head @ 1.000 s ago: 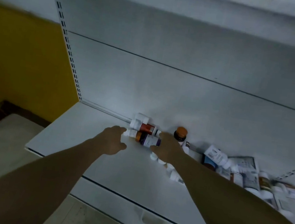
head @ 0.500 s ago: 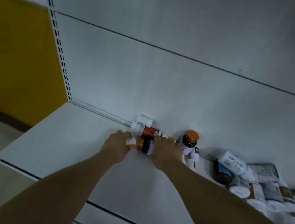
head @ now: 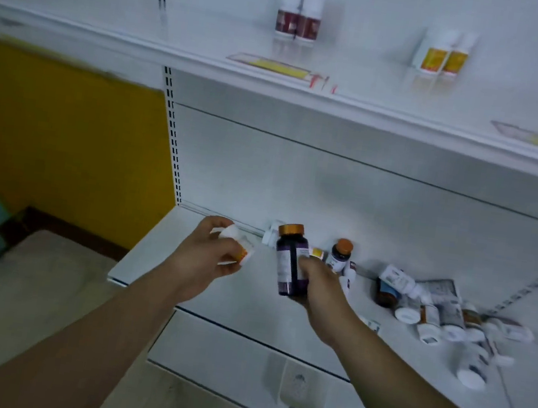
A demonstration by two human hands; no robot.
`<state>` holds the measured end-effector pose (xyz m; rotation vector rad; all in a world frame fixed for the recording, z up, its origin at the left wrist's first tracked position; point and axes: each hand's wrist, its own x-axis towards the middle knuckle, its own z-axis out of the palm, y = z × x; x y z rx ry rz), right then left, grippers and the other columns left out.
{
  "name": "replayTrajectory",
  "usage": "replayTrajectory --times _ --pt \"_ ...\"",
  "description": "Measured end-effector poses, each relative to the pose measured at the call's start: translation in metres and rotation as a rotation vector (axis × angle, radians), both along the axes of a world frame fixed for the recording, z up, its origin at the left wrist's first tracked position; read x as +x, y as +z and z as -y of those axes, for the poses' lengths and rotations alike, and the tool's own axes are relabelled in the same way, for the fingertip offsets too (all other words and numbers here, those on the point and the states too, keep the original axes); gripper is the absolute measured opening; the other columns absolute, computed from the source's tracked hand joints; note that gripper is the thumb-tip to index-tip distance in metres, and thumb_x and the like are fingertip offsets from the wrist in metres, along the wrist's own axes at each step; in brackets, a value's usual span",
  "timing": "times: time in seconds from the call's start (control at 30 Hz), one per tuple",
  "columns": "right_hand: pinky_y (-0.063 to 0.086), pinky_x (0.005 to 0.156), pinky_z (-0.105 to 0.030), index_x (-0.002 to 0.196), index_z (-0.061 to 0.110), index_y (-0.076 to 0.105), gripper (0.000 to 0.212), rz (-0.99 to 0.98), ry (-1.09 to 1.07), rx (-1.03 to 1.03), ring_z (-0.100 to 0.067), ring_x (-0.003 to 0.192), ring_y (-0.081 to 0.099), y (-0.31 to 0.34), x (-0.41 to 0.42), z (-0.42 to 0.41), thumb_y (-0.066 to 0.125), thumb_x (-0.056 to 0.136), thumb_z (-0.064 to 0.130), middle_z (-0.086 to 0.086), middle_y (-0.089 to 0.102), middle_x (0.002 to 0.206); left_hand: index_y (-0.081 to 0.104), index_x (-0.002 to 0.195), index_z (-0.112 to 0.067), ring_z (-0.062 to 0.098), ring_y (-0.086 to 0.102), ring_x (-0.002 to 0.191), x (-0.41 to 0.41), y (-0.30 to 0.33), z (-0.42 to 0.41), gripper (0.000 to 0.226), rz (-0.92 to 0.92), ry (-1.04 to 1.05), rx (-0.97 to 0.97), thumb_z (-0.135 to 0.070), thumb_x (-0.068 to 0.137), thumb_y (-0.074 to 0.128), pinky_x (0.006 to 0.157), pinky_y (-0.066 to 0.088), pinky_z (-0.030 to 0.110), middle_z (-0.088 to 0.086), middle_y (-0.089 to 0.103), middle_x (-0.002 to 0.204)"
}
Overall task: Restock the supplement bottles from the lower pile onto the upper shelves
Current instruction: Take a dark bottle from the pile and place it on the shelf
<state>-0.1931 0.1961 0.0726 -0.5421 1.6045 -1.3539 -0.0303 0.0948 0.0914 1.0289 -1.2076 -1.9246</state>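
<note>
Both hands have come up off the lower shelf (head: 212, 299) since a moment ago, each now carrying a bottle, and the view has tipped upward so the upper shelf (head: 212, 57) shows where before only the back panel did. That upper shelf runs across the top, carrying a pair of dark-red-labelled bottles (head: 299, 18) and, further right, a pair of yellow-labelled bottles (head: 444, 53), with wide bare stretches between and beside them. Below, the pile (head: 436, 310) of remaining bottles lies jumbled along the back of the lower shelf, to the right of the hands, most on their sides. The right hand (head: 318, 287) has its grip closed round a dark purple bottle (head: 290, 265) with an orange cap, held upright. The left hand (head: 208, 254) grips a small white bottle (head: 237, 247), tilted, with an orange patch on its label. To do this step well, I would lift both straight to the upper shelf, keep them upright, and stand each beside its own kind with the label facing out, clear of the front lip. Neither label is readable, so I cannot tell whether either matches the pairs above. The upper bottles are blurred, the shelf's right end is cut off, and the left palm hides much of the white bottle.
</note>
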Motion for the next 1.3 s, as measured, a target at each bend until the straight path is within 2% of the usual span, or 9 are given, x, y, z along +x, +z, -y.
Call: replayTrajectory --times 0.1,0.2,0.33,0.47,0.63,0.73,0.87,1.13,1.3 --pt "0.047 0.068 -0.032 0.107 0.009 0.061 0.029 0.347 -0.049 -0.084 -0.025 0.068 0.062 0.036 0.036 -0.047 0.042 0.094 0.026 -0.013 0.065 0.081 0.060 0.104 -0.028 0.022 0.060 0.092 0.026 0.039 -0.042 0.031 -0.029 -0.085 -0.054 -0.003 0.087 0.054 0.068 0.049 0.026 0.009 0.062 0.107" --pt "0.045 0.067 -0.032 0.102 0.014 0.065 0.039 0.418 -0.022 -0.147 -0.021 0.063 0.062 0.069 0.063 -0.089 0.044 0.094 0.045 -0.009 0.065 0.077 0.063 0.112 -0.031 0.024 0.064 0.093 0.051 0.073 -0.078 0.035 -0.123 -0.203 -0.085 -0.005 0.091 0.049 0.074 0.051 0.031 0.009 0.068 0.103" --pt "0.052 0.059 -0.030 0.102 0.015 0.063 0.040 0.372 -0.040 -0.288 -0.018 0.066 0.059 0.120 0.083 -0.129 0.061 0.072 0.040 -0.009 0.064 0.080 0.060 0.118 -0.032 0.031 0.069 0.089 0.063 0.118 -0.118 0.042 -0.236 -0.276 -0.121 -0.001 0.092 0.048 0.068 0.056 0.033 0.008 0.072 0.091" --pt "0.056 0.060 -0.035 0.107 0.010 0.060 0.034 0.376 -0.044 -0.453 -0.024 0.069 0.066 0.165 0.080 -0.164 0.054 0.082 0.032 -0.012 0.068 0.080 0.061 0.116 -0.025 0.034 0.068 0.093 0.060 0.158 -0.150 0.035 -0.332 -0.340 -0.152 -0.004 0.095 0.042 0.069 0.056 0.033 0.013 0.071 0.095" --pt "0.047 0.058 -0.032 0.098 0.012 0.065 0.043 0.351 -0.037 -0.552 -0.021 0.061 0.056 0.206 0.062 -0.209 0.060 0.074 0.047 -0.011 0.062 0.074 0.060 0.116 -0.028 0.036 0.067 0.097 0.042 0.197 -0.184 0.046 -0.391 -0.404 -0.229 0.006 0.092 0.041 0.070 0.057 0.034 0.015 0.070 0.101" --pt "0.052 0.054 -0.032 0.104 0.014 0.057 0.051 0.251 -0.060 -0.638 -0.019 0.059 0.062 0.225 0.043 -0.239 0.070 0.062 0.038 -0.007 0.064 0.068 0.059 0.117 -0.030 0.035 0.067 0.097 0.020 0.217 -0.209 0.047 -0.391 -0.439 -0.301 0.007 0.091 0.045 0.070 0.057 0.034 0.015 0.070 0.103" --pt "0.055 0.060 -0.035 0.110 0.010 0.058 0.045 0.195 -0.064 -0.675 -0.024 0.070 0.067 0.253 0.007 -0.288 0.063 0.070 0.030 -0.011 0.069 0.080 0.063 0.113 -0.024 0.031 0.067 0.094 -0.018 0.242 -0.253 0.044 -0.435 -0.488 -0.335 0.007 0.090 0.043 0.071 0.057 0.034 0.016 0.069 0.105" --pt "0.054 0.054 -0.031 0.102 0.013 0.059 0.047 0.125 -0.109 -0.762 -0.021 0.059 0.064 0.281 -0.057 -0.376 0.069 0.062 0.036 -0.008 0.065 0.068 0.063 0.112 -0.021 0.031 0.067 0.088 -0.088 0.261 -0.337 0.052 -0.489 -0.520 -0.345 0.016 0.085 0.038 0.068 0.057 0.034 0.014 0.070 0.099" --pt "0.056 0.061 -0.033 0.116 0.009 0.058 0.051 0.104 -0.083 -0.764 -0.023 0.075 0.065 0.282 -0.089 -0.404 0.063 0.070 0.031 -0.014 0.067 0.091 0.062 0.114 -0.019 0.032 0.065 0.091 -0.121 0.261 -0.370 0.054 -0.464 -0.511 -0.372 0.019 0.083 0.038 0.068 0.057 0.033 0.016 0.064 0.100"
